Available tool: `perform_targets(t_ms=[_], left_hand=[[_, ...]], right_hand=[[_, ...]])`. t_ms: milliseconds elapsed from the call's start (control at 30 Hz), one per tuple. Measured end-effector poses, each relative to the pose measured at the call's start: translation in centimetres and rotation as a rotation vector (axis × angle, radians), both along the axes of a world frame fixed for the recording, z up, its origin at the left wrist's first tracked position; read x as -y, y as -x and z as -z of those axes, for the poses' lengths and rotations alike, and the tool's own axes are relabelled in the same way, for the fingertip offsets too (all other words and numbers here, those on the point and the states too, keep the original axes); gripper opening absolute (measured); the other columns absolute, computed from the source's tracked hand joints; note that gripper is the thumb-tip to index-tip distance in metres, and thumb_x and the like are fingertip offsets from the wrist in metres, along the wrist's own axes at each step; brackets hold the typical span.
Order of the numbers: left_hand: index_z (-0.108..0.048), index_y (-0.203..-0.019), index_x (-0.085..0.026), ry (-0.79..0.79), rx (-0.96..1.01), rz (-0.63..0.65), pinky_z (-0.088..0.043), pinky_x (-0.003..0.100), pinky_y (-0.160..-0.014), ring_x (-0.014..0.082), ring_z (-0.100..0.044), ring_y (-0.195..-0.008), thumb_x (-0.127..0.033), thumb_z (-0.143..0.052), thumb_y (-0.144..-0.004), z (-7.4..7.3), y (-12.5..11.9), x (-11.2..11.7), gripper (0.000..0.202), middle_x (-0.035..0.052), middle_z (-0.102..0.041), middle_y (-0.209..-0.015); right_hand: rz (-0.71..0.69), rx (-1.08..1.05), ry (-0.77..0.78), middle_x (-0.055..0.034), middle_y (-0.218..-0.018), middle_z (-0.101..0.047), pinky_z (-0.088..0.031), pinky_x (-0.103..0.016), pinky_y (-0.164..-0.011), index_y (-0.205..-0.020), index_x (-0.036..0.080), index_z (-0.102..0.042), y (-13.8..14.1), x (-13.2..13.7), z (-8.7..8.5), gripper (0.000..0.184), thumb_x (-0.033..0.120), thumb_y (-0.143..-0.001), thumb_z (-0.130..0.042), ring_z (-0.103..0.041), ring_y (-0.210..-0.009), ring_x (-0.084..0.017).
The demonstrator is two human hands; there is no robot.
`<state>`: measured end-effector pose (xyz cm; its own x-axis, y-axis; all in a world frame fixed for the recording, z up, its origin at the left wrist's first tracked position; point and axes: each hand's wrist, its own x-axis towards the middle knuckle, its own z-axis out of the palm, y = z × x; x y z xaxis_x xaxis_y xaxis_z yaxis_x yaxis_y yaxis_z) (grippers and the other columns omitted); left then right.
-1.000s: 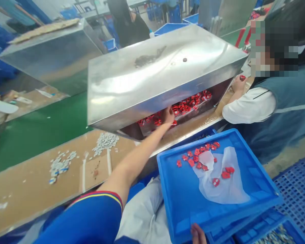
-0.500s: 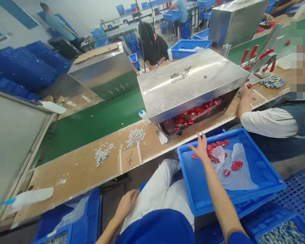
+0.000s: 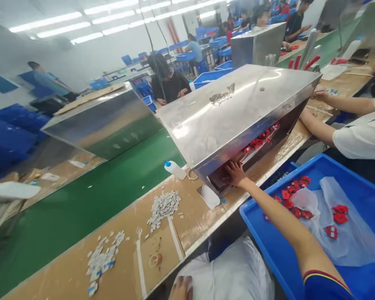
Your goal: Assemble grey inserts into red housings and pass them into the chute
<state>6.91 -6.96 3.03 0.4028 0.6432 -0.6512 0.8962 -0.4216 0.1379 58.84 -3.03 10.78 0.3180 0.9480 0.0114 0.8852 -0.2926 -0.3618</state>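
Low at the left, the left hand (image 3: 181, 289) lies on soft white cloth (image 3: 225, 275), its fingers too cropped to tell, while the right hand (image 3: 234, 173), fingers spread, reaches under the glossy steel hood (image 3: 231, 112) toward small red plastic pieces (image 3: 258, 143), with others on crinkled clear film (image 3: 350, 237) in a ribbed blue tray (image 3: 262, 250).

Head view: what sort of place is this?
Probably a factory workshop for small parts: people work along a green conveyor belt beneath stainless steel hoods, with blue plastic trays of small red parts.
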Motion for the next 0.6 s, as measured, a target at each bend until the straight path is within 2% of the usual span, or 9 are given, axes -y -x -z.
perform_targets(t_ms=[67,133,233,333,433,533,600], left_hand=[[-0.074,-0.129,-0.021,0.074,0.085,0.078,-0.045,0.043,-0.118,0.0327,-0.064,-0.133,-0.020,-0.049,-0.091,3.7,0.5,-1.1,0.046,0.0160,-0.069,-0.140],[-0.078,-0.123,-0.024,0.233,0.198,0.078,-0.045,0.042,-0.118,0.0332,-0.064,-0.131,-0.024,-0.057,-0.087,6.9,0.8,-1.4,0.042,0.0134,-0.073,-0.135],[-0.083,-0.105,-0.023,0.394,0.406,-0.098,-0.045,0.044,-0.118,0.0362,-0.065,-0.128,-0.038,-0.069,-0.078,10.9,1.4,-1.7,0.033,0.0145,-0.076,-0.125],[-0.082,-0.103,-0.020,0.407,0.524,-0.213,-0.054,0.046,-0.108,0.0353,-0.072,-0.112,-0.056,-0.069,-0.077,14.2,2.3,-2.8,0.046,0.0152,-0.079,-0.112],[-0.078,-0.109,-0.017,0.382,0.613,-0.305,-0.063,0.045,-0.091,0.0327,-0.077,-0.092,-0.075,-0.059,-0.077,16.0,3.3,-3.6,0.069,0.0151,-0.079,-0.097],[-0.077,-0.096,-0.018,0.315,0.738,-0.443,-0.064,0.047,-0.090,0.0363,-0.077,-0.095,-0.090,-0.058,-0.066,16.3,4.3,-2.6,0.081,0.0160,-0.078,-0.093],[-0.076,-0.085,-0.020,0.285,0.798,-0.504,-0.065,0.049,-0.087,0.0392,-0.077,-0.095,-0.093,-0.064,-0.055,16.4,4.7,-1.3,0.080,0.0162,-0.078,-0.090]], right_hand=[[0.007,0.034,-0.030,-0.0225,-0.152,-0.052,-0.028,-0.057,-0.116,-0.150,0.018,-0.055,0.7,-1.0,1.0,0.080,0.054,-0.084,-0.081,-0.044,-0.136,-0.041],[0.034,0.057,-0.060,-0.0230,-0.156,-0.049,-0.027,-0.059,-0.116,-0.151,0.017,-0.052,1.1,-1.9,1.6,0.075,0.053,-0.089,-0.074,-0.039,-0.141,-0.043],[0.100,0.079,-0.104,-0.0232,-0.158,-0.047,-0.025,-0.062,-0.116,-0.155,0.017,-0.047,1.0,-3.0,1.8,0.069,0.048,-0.096,-0.065,-0.035,-0.145,-0.044],[0.148,0.101,-0.128,-0.0202,-0.157,-0.050,-0.024,-0.061,-0.119,-0.152,0.018,-0.052,-0.1,-3.0,0.9,0.067,0.049,-0.094,-0.067,-0.036,-0.146,-0.043],[0.218,0.127,-0.142,-0.0198,-0.161,-0.045,-0.029,-0.059,-0.119,-0.151,0.018,-0.055,-0.9,-2.0,-0.7,0.070,0.054,-0.093,-0.068,-0.034,-0.148,-0.043],[0.360,0.144,-0.173,-0.0301,-0.166,-0.032,-0.032,-0.067,-0.114,-0.154,0.008,-0.049,0.3,-2.0,-2.1,0.074,0.057,-0.099,-0.057,-0.034,-0.148,-0.047],[0.425,0.142,-0.204,-0.0341,-0.163,-0.034,-0.031,-0.072,-0.113,-0.152,0.005,-0.050,2.2,-3.1,-2.5,0.069,0.054,-0.103,-0.050,-0.038,-0.145,-0.049]])
